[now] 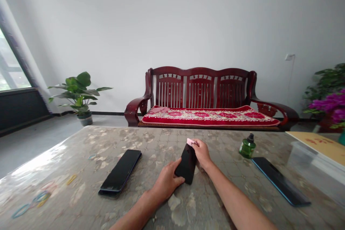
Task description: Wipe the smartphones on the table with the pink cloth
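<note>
Lying between the two hands in the head view, the middle phone has its dark face up on the patterned tabletop, its long axis running from near to far with the far end leaning a little right. The left hand is the nearer one to its near end, closed on the left side with the thumb at the near edge. The right hand is narrow, fingertips pinching a small pink piece at the phone's far end; whether those fingers also press on the phone, I cannot tell. Well to the left lies another phone, slanting the same way but more strongly, with coloured bands farther left. On the right, past the right forearm, stand a green bottle and, just nearer, a blue-edged phone slanting the opposite way, beside a clear box.
</note>
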Tool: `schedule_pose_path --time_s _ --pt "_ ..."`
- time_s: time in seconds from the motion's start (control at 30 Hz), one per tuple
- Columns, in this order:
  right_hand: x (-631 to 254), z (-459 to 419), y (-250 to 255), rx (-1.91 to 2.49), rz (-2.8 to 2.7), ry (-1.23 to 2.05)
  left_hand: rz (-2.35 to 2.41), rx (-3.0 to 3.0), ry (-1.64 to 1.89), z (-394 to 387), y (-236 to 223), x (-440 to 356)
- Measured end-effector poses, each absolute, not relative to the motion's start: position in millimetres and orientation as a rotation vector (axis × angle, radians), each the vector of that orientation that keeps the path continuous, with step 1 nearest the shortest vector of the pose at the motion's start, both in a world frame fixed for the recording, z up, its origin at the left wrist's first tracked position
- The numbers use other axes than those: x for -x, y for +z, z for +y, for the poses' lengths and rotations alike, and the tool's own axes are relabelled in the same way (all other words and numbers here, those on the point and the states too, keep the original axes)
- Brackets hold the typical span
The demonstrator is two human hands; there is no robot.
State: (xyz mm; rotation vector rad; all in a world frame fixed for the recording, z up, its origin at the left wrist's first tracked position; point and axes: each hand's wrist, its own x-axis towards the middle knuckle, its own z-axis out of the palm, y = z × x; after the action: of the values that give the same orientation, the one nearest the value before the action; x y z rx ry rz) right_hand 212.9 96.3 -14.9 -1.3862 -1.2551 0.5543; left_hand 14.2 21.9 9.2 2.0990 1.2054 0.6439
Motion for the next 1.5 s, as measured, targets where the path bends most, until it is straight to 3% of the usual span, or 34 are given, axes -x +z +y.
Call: schedule_pose_path --time_s 0.43,0.8,1.1,1.27,1.5 --pt "-200.1 94.9 -17.5 1.465 -1.397 0.497 1.262 -2.321 0.435 12.2 17.0 -21.3" --pt "-207.4 96.4 -13.2 1.394 -1.465 0.490 1.017 -2.386 0.449 18.7 24.8 -10.0" --pt "-219.2 63.8 5.1 1.454 -1.749 0.213 0.945 -2.505 0.512 27.0 16.6 0.6" --pt "-210.5 45.4 9.4 1.477 -2.118 -0.105 0.878 -2.558 0.551 24.9 9.9 1.6" --pt "-207.6 26.6 17.7 1.417 -2.294 -0.188 0.842 -2.589 0.592 20.9 12.6 -0.8"
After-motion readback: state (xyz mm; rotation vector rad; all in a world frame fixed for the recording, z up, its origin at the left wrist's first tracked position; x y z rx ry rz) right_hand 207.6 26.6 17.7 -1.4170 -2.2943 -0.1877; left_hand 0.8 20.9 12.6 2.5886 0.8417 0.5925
